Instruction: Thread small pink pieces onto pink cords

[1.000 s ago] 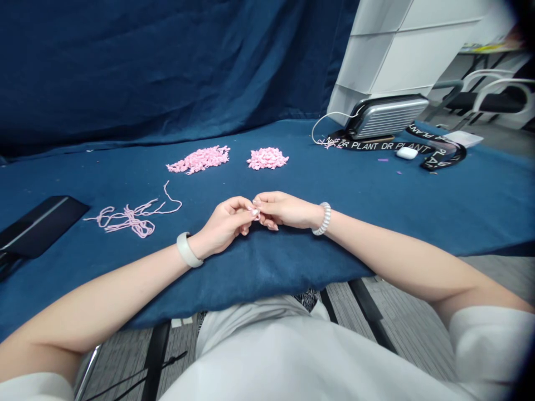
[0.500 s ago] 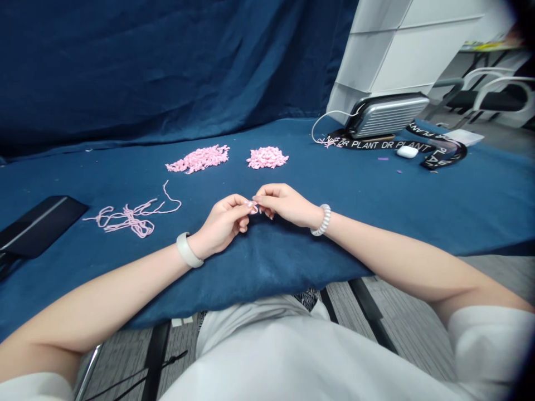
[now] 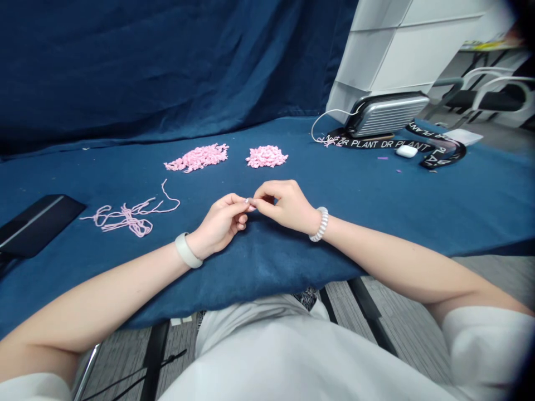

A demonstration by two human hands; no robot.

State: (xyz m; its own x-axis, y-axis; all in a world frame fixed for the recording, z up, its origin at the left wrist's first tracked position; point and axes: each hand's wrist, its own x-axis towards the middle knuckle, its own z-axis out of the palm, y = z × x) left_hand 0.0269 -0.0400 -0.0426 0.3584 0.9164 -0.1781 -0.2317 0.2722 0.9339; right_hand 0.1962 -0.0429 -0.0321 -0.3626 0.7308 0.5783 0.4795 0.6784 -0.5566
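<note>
My left hand (image 3: 221, 224) and my right hand (image 3: 288, 206) meet fingertip to fingertip above the front of the blue cloth. Both are closed in a pinch on a small piece of pink yarn (image 3: 251, 208), mostly hidden by the fingers. Beyond them lie two heaps of knotted pink yarn, a longer left heap (image 3: 198, 158) and a rounder right heap (image 3: 266, 156). Loose strands of pink yarn (image 3: 136, 218) are spread to the left of my left hand.
A black flat object (image 3: 39, 225) lies at the left edge of the blue-covered table (image 3: 355, 206). At the back right are a silver ribbed case (image 3: 388, 115), a black lettered strap (image 3: 368, 144), a white earbud case (image 3: 406, 151) and yarn scraps. Blue cloth (image 3: 167, 67) hangs behind.
My right hand has turned slightly, its knuckles rising and its thumb and index finger pressing closer to my left fingertips. The heaps and loose strands lie as before.
</note>
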